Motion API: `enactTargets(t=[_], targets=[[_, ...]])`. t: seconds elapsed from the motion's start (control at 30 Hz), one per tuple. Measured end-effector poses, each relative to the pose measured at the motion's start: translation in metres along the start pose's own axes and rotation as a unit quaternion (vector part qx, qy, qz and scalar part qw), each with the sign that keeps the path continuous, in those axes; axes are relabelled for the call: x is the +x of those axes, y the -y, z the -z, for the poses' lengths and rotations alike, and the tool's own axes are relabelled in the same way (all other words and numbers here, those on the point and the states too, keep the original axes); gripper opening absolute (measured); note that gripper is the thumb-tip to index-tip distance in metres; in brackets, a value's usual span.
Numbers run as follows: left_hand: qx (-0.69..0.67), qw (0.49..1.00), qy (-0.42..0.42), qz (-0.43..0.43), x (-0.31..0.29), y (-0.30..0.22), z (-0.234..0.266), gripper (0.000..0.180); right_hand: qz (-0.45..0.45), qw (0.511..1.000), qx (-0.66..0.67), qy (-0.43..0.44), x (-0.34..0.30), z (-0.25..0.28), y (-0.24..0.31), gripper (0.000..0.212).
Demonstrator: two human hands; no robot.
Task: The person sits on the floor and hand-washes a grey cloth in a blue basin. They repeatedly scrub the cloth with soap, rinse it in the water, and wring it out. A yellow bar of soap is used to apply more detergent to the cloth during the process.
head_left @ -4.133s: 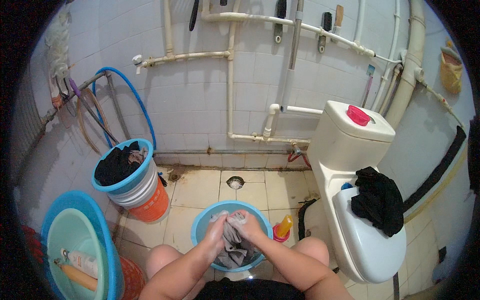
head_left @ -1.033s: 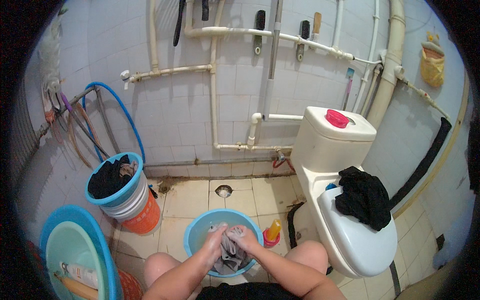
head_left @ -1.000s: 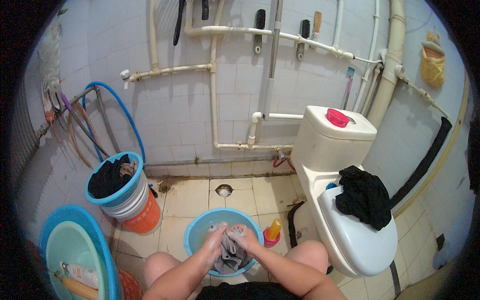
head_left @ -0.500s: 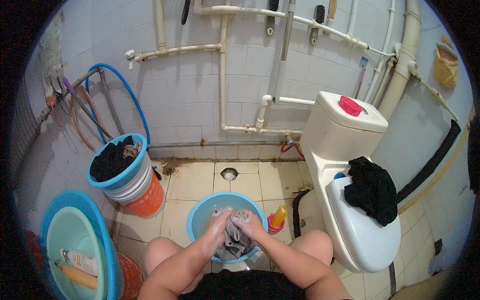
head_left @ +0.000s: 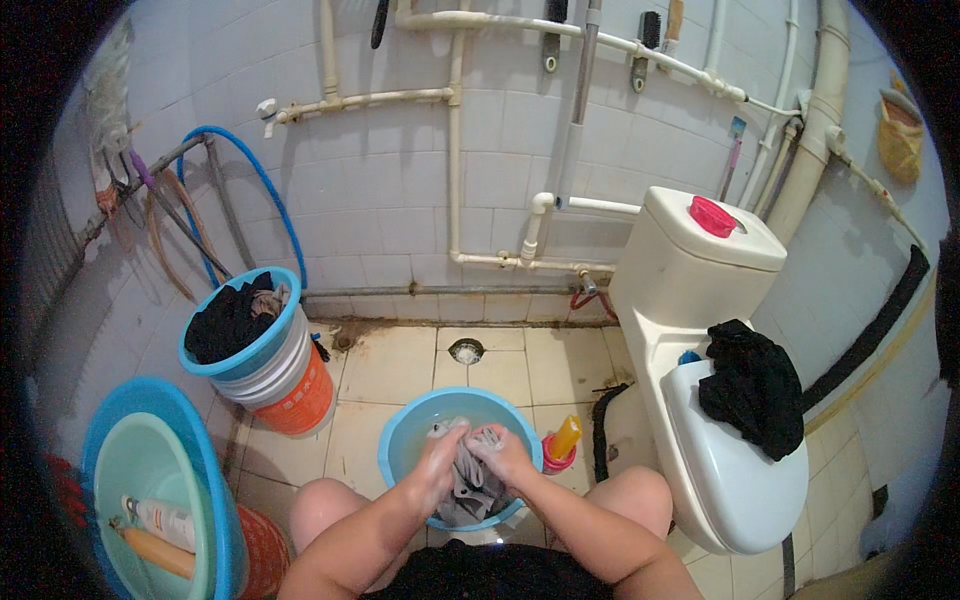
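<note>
A light blue basin with cloudy water stands on the floor between my knees. In it is a wet grey cloth garment, bunched up and partly in the water. My left hand is closed on one part of the garment, near the middle of the basin. Right beside it, my right hand grips another fold, its fingers curled toward the left hand. Suds whiten both hands. How the fingers wrap the cloth underneath is hidden.
Right of the basin, a pink cup holds a yellow object. Black clothing lies on the closed toilet lid. At left, a bucket carries a basin of dark clothes; nearer are nested tubs. A floor drain lies beyond.
The whole view has shifted slightly, so the scene sits a little further right and lower. Both hands keep hold of the grey garment, with only a slight change in its folds.
</note>
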State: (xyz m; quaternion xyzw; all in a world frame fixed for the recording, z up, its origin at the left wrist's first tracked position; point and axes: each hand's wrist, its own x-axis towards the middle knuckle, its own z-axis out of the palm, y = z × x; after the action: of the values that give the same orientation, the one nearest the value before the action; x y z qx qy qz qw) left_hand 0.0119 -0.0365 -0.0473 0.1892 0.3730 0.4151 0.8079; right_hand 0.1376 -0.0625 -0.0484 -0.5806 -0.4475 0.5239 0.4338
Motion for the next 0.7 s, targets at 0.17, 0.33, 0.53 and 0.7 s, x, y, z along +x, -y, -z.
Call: enactTargets(t=[0.17,0.33,0.53,0.7], targets=[[0.003,1.0,-0.003,0.001,-0.011,-0.007,-0.013,0.018,-0.011,1.0,-0.022,-0.001,0.001,0.002,0.0,0.028],[0.013,1.0,0.018,-0.013,0.007,0.004,0.006,0.021,0.015,0.997,-0.074,-0.01,-0.002,0.003,0.003,0.031],[0.006,0.999,-0.018,0.044,-0.006,-0.001,-0.011,0.021,-0.005,1.0,-0.013,-0.001,-0.005,0.004,0.002,0.032],[0.0,0.999,-0.041,0.02,-0.011,-0.005,-0.017,0.02,0.007,1.0,-0.03,-0.002,-0.004,0.002,0.001,0.033]])
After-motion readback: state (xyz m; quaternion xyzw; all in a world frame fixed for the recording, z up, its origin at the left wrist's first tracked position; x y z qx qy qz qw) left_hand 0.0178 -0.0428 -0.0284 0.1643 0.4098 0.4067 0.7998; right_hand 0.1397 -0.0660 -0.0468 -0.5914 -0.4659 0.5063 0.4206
